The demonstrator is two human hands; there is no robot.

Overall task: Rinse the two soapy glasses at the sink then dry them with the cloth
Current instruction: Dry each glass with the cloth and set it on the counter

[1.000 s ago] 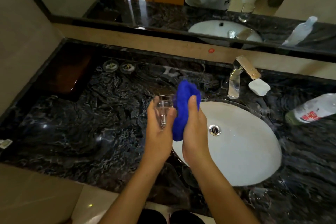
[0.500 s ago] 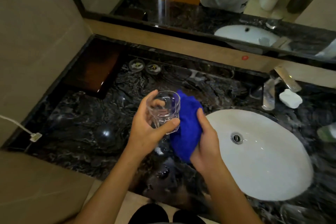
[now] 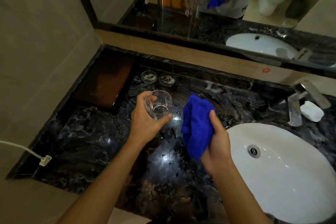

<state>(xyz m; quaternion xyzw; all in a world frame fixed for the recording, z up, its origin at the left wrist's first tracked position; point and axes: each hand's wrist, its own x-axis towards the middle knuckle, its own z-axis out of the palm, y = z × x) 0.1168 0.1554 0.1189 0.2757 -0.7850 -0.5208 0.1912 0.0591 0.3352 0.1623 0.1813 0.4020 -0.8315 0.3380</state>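
My left hand grips a clear cut glass above the dark marble counter, its mouth tilted up toward me. To its right, my right hand holds a bunched blue cloth, a gap apart from the glass. The white oval sink lies at the right, with the chrome tap behind it. No second glass shows in this view.
A dark wooden tray sits at the counter's back left, with two small glass dishes beside it. A white soap bar lies by the tap. A white cable and plug rest at the left edge. A mirror runs along the back.
The cloth has come off the glass. My left hand has carried the glass to the left, away from the sink, and my view has swung left with it.
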